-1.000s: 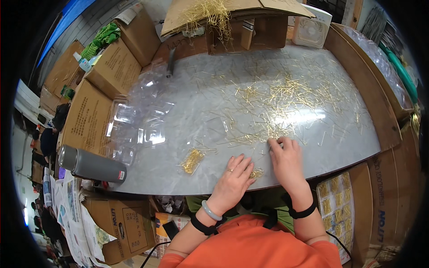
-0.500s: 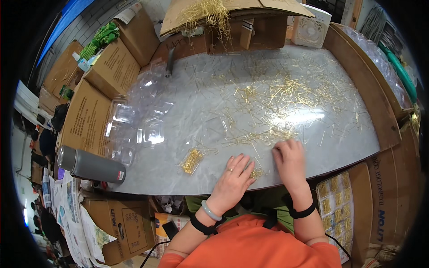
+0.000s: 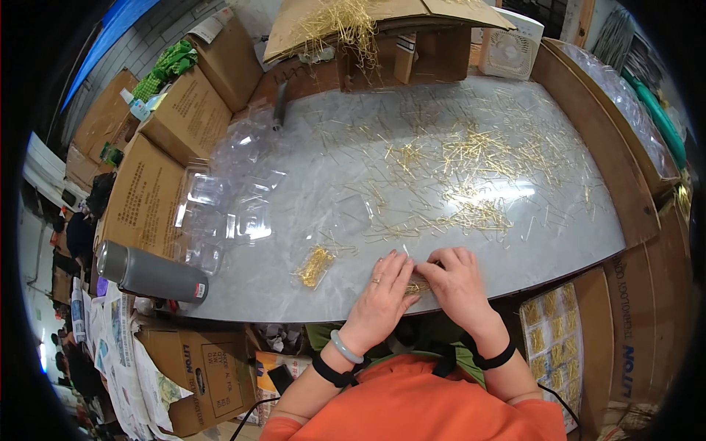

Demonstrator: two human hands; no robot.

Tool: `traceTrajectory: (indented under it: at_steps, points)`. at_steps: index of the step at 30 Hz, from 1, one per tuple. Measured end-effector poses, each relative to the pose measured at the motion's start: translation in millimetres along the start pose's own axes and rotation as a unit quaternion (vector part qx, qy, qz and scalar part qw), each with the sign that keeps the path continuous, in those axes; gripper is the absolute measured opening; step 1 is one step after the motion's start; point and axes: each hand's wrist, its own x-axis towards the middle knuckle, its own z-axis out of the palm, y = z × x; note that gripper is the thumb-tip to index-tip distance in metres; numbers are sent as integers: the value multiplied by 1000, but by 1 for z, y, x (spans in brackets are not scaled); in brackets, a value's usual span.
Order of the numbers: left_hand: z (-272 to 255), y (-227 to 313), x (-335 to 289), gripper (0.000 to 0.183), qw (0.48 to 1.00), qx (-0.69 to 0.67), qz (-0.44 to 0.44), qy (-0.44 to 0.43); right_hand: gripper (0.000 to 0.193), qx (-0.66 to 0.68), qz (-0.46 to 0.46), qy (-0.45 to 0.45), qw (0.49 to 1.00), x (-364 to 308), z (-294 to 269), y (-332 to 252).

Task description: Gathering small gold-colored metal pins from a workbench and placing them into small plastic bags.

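The left hand [image 3: 379, 298] is at the near edge of the grey table [image 3: 566, 246], its fingers stretched out and close together, pointing to the far side. The right hand [image 3: 460, 288] is just beside it on the right, with its fingers bent toward the left. Between the two hands, partly hidden by them, is a small bundle of gold wire hooks [image 3: 416, 285]. The fingers of both hands are at this bundle, but I cannot tell whether either hand is grasping it or only touching it.

To the left of the left hand, a second bundle of gold hooks [image 3: 316, 266] lies in a small clear plastic tray. On the far side of the hands, and more to the right, many loose gold hooks [image 3: 478, 151] are scattered over the table, most thickly in the middle of the right half.

Clear plastic trays [image 3: 254, 220] are gathered on the left part of the table. A grey bottle [image 3: 154, 272] lies on its side at the near left corner. At the far side stands an open cardboard box [image 3: 445, 55], and a white fan [image 3: 511, 45] is just right of it.
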Motion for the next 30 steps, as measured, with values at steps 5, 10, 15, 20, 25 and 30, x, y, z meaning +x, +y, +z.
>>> traceTrajectory:
  at_steps: [5,10,15,20,25,30]
  points:
    - [0,-1,0,58,1000,12,12,-9,29,87,-15,13,996,1,4,5]
    - [5,-3,-6,56,1000,-12,-27,9,43,132,101,78,983,-13,-2,-4]
    - [8,-4,-7,62,1000,4,-17,15,51,236,100,65,964,-20,12,-33]
    - [6,-8,-9,88,999,-37,-34,14,47,283,57,17,957,-8,10,-24]
    - [-7,-13,-11,114,987,-148,-27,49,62,118,-38,-89,988,-3,-6,-8]
    - [-40,-2,-24,97,996,17,-88,3,68,73,-100,-121,985,15,-9,-17]
